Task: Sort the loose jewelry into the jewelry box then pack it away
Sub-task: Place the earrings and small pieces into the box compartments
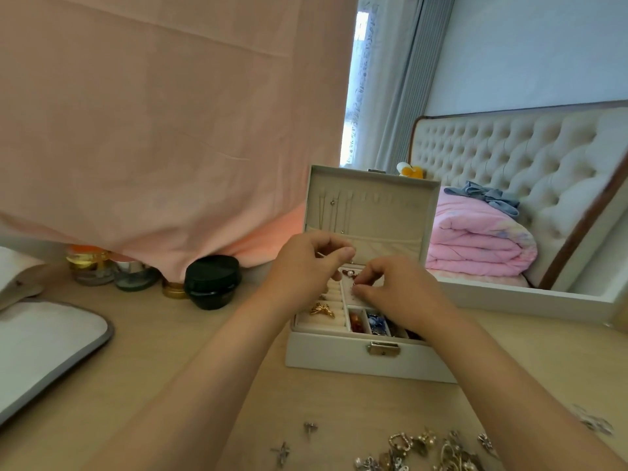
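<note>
Both hands hang over the open box (339,350), fingers curled. The right hand (399,294) pinches a tiny piece (354,284) above the back tray. I cannot tell whether the left hand (304,266) holds anything. The loose pile (424,450) lies nearer the person than the box, closer to the right arm.

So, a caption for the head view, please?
Left hand and right hand each pinch small jewelry over the open jewelry box.
</note>
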Demonstrator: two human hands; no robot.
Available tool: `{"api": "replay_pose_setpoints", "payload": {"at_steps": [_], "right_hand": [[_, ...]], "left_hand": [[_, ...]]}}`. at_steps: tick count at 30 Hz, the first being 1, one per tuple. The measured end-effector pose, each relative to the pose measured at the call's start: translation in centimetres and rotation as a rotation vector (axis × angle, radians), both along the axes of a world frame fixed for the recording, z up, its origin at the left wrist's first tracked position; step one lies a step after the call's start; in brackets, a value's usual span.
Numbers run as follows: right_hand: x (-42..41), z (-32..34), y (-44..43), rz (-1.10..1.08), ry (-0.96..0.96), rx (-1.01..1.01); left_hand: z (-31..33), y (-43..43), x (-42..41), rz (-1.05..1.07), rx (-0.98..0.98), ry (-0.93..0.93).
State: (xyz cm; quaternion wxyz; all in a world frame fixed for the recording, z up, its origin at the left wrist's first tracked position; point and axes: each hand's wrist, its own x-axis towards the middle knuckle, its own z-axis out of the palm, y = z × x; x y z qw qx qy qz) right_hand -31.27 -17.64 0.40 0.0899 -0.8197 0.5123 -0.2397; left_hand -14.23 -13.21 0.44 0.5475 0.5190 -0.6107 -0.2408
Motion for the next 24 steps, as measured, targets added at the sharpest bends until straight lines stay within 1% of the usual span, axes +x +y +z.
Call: {"api": "replay_pose_setpoints", "payload": {"at_steps": [3,6,8,11,14,21,22,24], "right_hand": [[0.3,-0.1,0.3,-0.005,0.021,-0.051],[0.4,-0.1,0.3,0.011,0.083,-0.099],[0.3,0.3,0.3,0.044,0.118,-0.072],[0.1,0.7,0.1,0.106,0.114,0.011],[-0.1,0.6,-0.4,0.121,0.118,0.054],[-0.4,0.2,-1.2,0.133,0.064,0.081],[-0.6,0.3,-1.1,0.146,0.029,0.080],[-0.9,1.1,-0.8,0.198,-0.117,0.061]], "left_hand": [[-0.1,-0.1,0.0,0.023,-0.002,0.009],[0.0,-0.2,0.2,0.053,-0.025,0.004],[0.1,-0.1,0.3,0.052,-0.044,-0.005],[0.0,0.1,0.3,0.035,-0.044,0.001],[0.0,0.1,0.2,0.012,-0.030,-0.002],[-0.2,0.3,-0.1,-0.004,-0.003,-0.025],[-0.1,0.3,-0.1,-0.010,-0.004,-0.025],[-0.1,0.5,-0.2,-0.020,0.002,-0.020]]}}
